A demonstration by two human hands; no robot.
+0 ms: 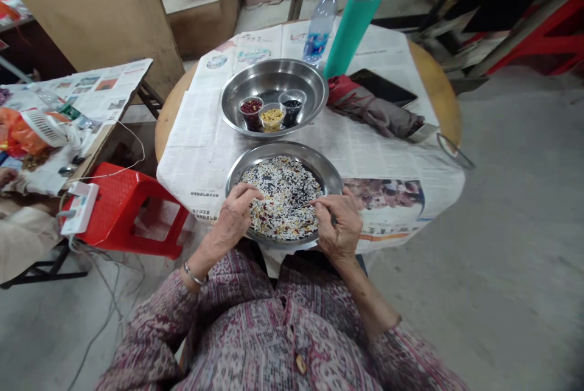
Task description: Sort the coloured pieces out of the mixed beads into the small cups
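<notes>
A round steel tray (331, 173) at the table's near edge holds mixed white, black, yellow and dark red grains and beans (283, 187). Over its left side, my left hand (235, 214) is curled with the fingertips together; whatever they hold is too small to name. My right hand (340, 221) pinches at the right side of the mix, and its fingertips hide what is between them. Behind the tray, a steel basin (269, 72) contains clear cups of dark red beans (251, 108), yellow beans (272, 118) and black beans (292, 105).
Newspaper (196, 148) covers the round table. A water bottle (320, 20), a green bottle (360, 14), a folded umbrella (378, 112) and a dark flat device (383, 88) stand or lie behind. A red stool (137, 208) bears a power strip (82, 208). Another person's hand (6, 177) shows far left.
</notes>
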